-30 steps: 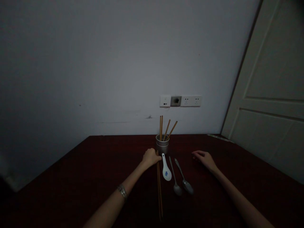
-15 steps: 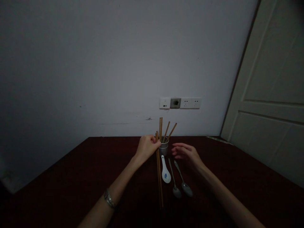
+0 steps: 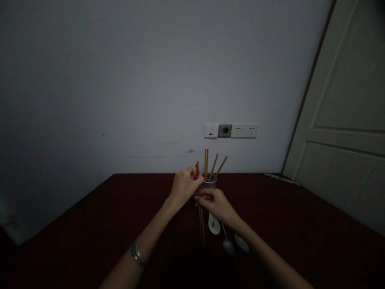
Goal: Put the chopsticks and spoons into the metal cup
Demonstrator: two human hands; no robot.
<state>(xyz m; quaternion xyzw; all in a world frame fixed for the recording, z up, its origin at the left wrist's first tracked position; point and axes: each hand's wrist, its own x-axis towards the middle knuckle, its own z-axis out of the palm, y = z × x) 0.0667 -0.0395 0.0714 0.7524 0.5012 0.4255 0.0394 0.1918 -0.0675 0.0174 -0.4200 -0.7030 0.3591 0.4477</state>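
My left hand (image 3: 187, 184) pinches a pair of wooden chopsticks (image 3: 202, 224) near their upper ends. Lower down, my right hand (image 3: 214, 200) has its fingers closed around the same pair. Just behind both hands stands a grey cup (image 3: 209, 184) with several chopsticks (image 3: 213, 166) leaning out of its top. On the table, partly under my right hand and forearm, lie a white spoon with a blue mark (image 3: 214, 225) and two metal spoons, the nearer-left one (image 3: 228, 247) and the right one (image 3: 242, 243); their handles are largely hidden.
The dark red table (image 3: 144, 200) meets a pale wall (image 3: 150, 100) at its back edge. Sockets and a switch (image 3: 231, 131) are set in the wall above the cup. A panelled door (image 3: 345, 120) stands at the right.
My right hand has moved left from beside the cup and closed on the chopsticks under my left hand. The chopsticks have risen slightly. The view has shifted a little.
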